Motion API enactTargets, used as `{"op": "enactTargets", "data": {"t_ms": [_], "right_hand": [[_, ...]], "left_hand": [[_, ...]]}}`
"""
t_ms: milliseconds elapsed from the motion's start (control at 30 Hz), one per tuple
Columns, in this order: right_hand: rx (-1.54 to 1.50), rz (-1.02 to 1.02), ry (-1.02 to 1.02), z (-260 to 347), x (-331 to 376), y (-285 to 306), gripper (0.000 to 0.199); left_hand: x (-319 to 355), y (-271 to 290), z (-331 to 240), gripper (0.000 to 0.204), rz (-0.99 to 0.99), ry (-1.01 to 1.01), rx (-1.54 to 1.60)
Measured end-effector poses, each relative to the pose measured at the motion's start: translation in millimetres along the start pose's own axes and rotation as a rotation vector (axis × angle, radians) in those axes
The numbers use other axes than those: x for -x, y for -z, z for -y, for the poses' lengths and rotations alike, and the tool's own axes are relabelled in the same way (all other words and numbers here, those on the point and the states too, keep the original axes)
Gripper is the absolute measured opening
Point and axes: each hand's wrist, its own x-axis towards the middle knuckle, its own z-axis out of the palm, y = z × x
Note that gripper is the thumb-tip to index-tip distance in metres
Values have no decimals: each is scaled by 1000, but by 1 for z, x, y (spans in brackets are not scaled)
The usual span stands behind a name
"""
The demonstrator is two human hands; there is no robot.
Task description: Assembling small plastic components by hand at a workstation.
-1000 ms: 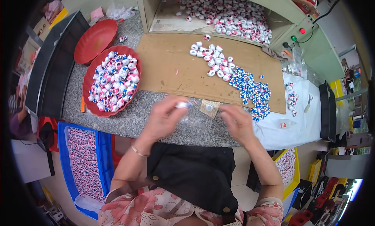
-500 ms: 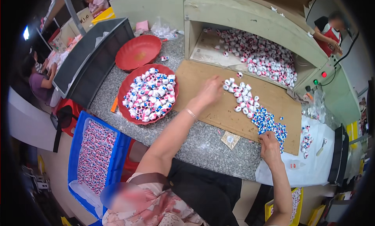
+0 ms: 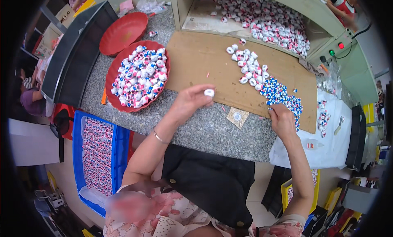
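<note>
My left hand [image 3: 189, 102] pinches a small white-and-pink bead-like piece [image 3: 209, 92] between thumb and fingertips, over the front edge of the cardboard sheet [image 3: 196, 61]. My right hand [image 3: 283, 121] is closed at the near left side of a heap of tiny blue-and-white pieces [image 3: 280, 91]; what its fingertips hold is too small to make out. Behind that heap, a loose group of larger white-and-pink pieces [image 3: 250, 69] lies on the cardboard. Left of it, a red scalloped bowl [image 3: 109, 83] is piled with white pieces bearing pink and blue parts.
Another red bowl [image 3: 123, 34] stands behind the full one, beside a dark grey bin [image 3: 77, 52]. An open shelf box [image 3: 204, 22] holds many white-and-pink pieces. A blue crate [image 3: 118, 155] of small parts sits low left. A glue bottle [image 3: 314, 144] lies on white sheeting at right.
My left hand has drawn back from the white-and-pink group toward me, now with one piece in its fingers. My right hand stays by the blue heap. The whole view has shifted.
</note>
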Motion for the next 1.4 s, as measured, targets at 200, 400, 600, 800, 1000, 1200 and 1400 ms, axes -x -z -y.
{"op": "enactTargets", "data": {"t_ms": [200, 400, 600, 800, 1000, 1200, 1400], "right_hand": [[-111, 93, 234, 58, 1, -3, 9], [34, 260, 328, 81, -17, -16, 14], [17, 242, 338, 83, -18, -22, 16], [-27, 127, 299, 86, -11, -22, 14], [-610, 74, -206, 98, 6, -20, 14], [-972, 146, -443, 108, 22, -18, 12], [-552, 42, 123, 104, 24, -6, 14]], "left_hand": [[53, 1, 12, 28, 115, 64, 257], [59, -2, 12, 34, 115, -80, 3], [60, -9, 15, 32, 27, -97, 53], [50, -26, 29, 32, -14, -158, -56], [41, -48, 40, 34, -104, -478, -431], [41, -60, 36, 36, 22, -595, -542], [39, -49, 22, 25, 351, -73, -54]]}}
